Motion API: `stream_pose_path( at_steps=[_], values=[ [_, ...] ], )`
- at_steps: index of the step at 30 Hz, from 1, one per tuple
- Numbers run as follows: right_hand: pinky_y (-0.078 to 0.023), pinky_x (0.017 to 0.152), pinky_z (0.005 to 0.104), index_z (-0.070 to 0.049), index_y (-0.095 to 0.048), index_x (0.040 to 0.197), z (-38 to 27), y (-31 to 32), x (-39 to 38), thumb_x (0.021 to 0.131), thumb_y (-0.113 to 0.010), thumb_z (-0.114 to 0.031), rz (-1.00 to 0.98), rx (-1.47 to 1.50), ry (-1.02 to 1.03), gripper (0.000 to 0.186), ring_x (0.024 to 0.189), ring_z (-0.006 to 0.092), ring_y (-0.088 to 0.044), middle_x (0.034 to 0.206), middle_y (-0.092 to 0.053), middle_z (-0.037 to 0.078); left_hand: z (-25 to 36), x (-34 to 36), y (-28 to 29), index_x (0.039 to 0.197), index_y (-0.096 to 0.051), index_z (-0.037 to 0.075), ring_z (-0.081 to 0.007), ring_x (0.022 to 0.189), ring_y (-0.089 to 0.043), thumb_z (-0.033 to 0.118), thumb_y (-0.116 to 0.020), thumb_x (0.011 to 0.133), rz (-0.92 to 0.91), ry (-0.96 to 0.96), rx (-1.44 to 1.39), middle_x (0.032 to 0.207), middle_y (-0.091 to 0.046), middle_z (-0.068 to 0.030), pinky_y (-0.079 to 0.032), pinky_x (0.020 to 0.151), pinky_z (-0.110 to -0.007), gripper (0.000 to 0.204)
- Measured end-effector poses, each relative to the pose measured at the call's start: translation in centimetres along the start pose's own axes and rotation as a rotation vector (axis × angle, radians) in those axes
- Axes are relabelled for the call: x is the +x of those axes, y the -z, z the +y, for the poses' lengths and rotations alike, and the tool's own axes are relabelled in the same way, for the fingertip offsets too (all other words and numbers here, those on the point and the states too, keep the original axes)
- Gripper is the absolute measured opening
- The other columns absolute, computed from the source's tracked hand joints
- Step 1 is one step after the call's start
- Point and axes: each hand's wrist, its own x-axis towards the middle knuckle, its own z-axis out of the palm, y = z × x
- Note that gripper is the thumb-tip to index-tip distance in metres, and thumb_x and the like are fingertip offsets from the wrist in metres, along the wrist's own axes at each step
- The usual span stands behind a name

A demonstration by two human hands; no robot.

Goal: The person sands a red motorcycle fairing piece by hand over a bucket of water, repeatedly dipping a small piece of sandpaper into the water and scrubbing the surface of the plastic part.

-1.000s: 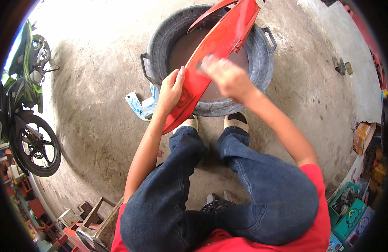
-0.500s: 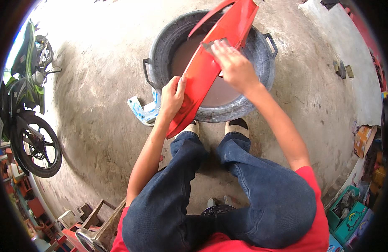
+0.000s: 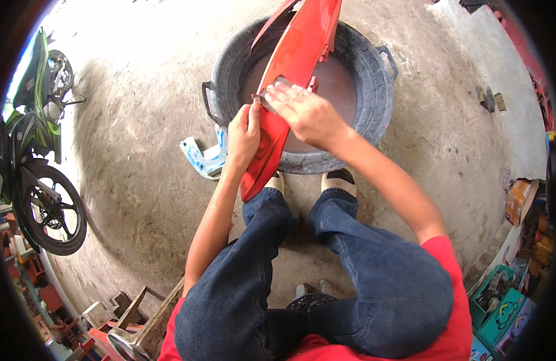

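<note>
A glossy red motorcycle body panel (image 3: 302, 48) slants over a black basin (image 3: 374, 120), its lower tip near my left shoe. My left hand (image 3: 245, 135) is closed on the panel's left edge, thumb on top. With fingers laid over it, my right hand (image 3: 308, 117) presses a small grey piece of sandpaper (image 3: 282, 80) against the panel's face, close to the left thumb. Murky brownish water (image 3: 341, 90) stands in the basin below. The panel's underside is hidden, and its far end runs out of view at the top.
A white and blue plastic part (image 3: 204, 157) lies on the concrete floor left of the basin. A motorcycle (image 3: 46, 150) stands at the far left. Wooden pieces (image 3: 148, 319) are at lower left; green boxes (image 3: 500, 313) and a cardboard box (image 3: 520, 200) sit along the right.
My right hand has slid with the sandpaper down and left along the panel, toward my left hand. The panel has shifted slightly left and stands a little steeper.
</note>
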Motion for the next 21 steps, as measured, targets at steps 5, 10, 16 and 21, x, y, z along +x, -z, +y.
stream_pose_path(
  at_steps=[5,10,16,21],
  values=[
    [-0.047,0.115,0.043,0.003,-0.062,0.138,7.2,1.1,1.7,0.098,-0.05,-0.014,0.146,-0.063,-0.36,0.044,0.136,0.0332,-0.059,0.143,-0.063,0.023,0.5,0.0,-0.2,0.108,-0.063,-0.005,-0.0106,0.085,-0.049,0.036,-0.043,0.116,-0.044,-0.039,0.019,0.086,-0.058,-0.0038,-0.046,0.08,-0.03,0.046],
    [-0.049,0.113,0.0424,-0.001,-0.062,0.14,1.4,-0.7,-0.9,0.097,-0.049,-0.012,0.021,0.017,0.123,0.046,0.132,0.0348,-0.062,0.143,-0.063,0.024,-0.8,0.1,-0.7,0.106,-0.06,-0.005,-0.0227,0.073,-0.049,0.035,-0.043,0.115,0.071,-0.19,-0.05,0.079,-0.055,-0.0198,-0.047,0.073,-0.038,0.045],
    [-0.047,0.115,0.0425,0.002,-0.058,0.142,7.2,0.7,2.1,0.097,-0.048,-0.012,0.071,-0.057,-0.206,0.049,0.135,0.0354,-0.059,0.144,-0.061,0.024,0.0,0.1,-1.0,0.109,-0.06,-0.005,-0.0202,0.081,-0.053,0.033,-0.04,0.115,0.022,-0.163,-0.088,0.085,-0.057,-0.0176,-0.048,0.08,-0.037,0.044],
    [-0.049,0.114,0.0445,0.003,-0.057,0.143,-5.7,-0.8,-1.8,0.095,-0.051,-0.014,0.051,-0.004,0.128,0.052,0.134,0.0329,-0.062,0.145,-0.062,0.021,-3.2,0.3,0.9,0.106,-0.063,-0.001,-0.0143,0.085,-0.051,0.043,-0.033,0.116,-0.046,-0.026,-0.274,0.091,-0.062,-0.0064,-0.045,0.082,-0.03,0.055]
  ],
)
